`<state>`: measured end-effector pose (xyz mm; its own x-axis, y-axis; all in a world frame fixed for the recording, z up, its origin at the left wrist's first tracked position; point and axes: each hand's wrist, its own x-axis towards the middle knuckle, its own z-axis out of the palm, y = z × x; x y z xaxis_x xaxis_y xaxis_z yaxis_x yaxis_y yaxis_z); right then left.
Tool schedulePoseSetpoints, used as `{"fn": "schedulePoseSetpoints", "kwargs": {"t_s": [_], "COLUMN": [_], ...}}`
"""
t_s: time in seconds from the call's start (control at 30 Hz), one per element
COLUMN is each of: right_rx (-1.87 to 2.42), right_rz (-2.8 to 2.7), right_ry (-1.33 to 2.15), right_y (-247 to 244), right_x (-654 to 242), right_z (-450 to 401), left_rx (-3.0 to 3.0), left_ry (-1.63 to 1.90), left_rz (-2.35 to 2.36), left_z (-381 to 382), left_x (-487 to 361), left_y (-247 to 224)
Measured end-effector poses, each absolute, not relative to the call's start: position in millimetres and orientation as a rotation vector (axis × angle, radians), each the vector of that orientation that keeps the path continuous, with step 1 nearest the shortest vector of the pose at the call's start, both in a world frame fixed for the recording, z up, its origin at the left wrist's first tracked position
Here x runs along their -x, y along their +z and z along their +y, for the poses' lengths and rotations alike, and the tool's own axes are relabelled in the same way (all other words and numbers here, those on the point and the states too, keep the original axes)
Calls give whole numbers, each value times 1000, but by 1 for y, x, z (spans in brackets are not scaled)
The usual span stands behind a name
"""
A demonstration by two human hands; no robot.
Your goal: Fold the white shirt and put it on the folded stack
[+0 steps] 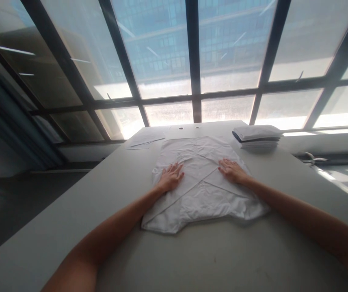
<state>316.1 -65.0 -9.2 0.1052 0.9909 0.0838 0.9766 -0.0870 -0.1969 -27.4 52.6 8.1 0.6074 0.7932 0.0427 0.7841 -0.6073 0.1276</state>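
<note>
A white garment (202, 202) lies spread on the pale table, wrinkled, with folded parts crossing near its middle. My left hand (171, 177) rests flat on its left side, fingers spread and pointing away from me. On the right side of the cloth lies my right hand (232, 170), palm down with its fingers apart. Neither hand grips the fabric. The garment's near edge is uneven, with one corner reaching out at the lower left and another at the right, beside my right forearm.
A stack of folded white cloths (257, 137) with a dark layer sits at the table's back right. Thin white sheets (148, 138) lie at the back left. The table (79, 207) stands before large windows. A metal object (310, 159) is beyond its right edge.
</note>
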Motion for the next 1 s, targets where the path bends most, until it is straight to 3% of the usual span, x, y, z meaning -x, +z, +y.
{"fn": "schedulePoseSetpoints", "kwargs": {"t_s": [0.37, 0.57, 0.67, 0.83, 1.0], "right_rx": [2349, 2088, 1907, 1756, 1653], "right_rz": [-1761, -1773, -1811, -1973, -1941], "right_ry": [-70, -319, -101, 483, 495], "right_y": [-8, 10, 26, 42, 28], "right_x": [-378, -354, -320, -257, -232], "right_z": [-74, -89, -105, -145, -169], "left_rx": [-2612, -2812, -2742, -2541, -2341], "left_ry": [113, 547, 566, 291, 358], "left_rz": [1691, 1477, 1085, 835, 716], "left_z": [96, 58, 14, -49, -69], "left_x": [86, 84, 62, 39, 45], "left_y": [21, 34, 42, 51, 54]}}
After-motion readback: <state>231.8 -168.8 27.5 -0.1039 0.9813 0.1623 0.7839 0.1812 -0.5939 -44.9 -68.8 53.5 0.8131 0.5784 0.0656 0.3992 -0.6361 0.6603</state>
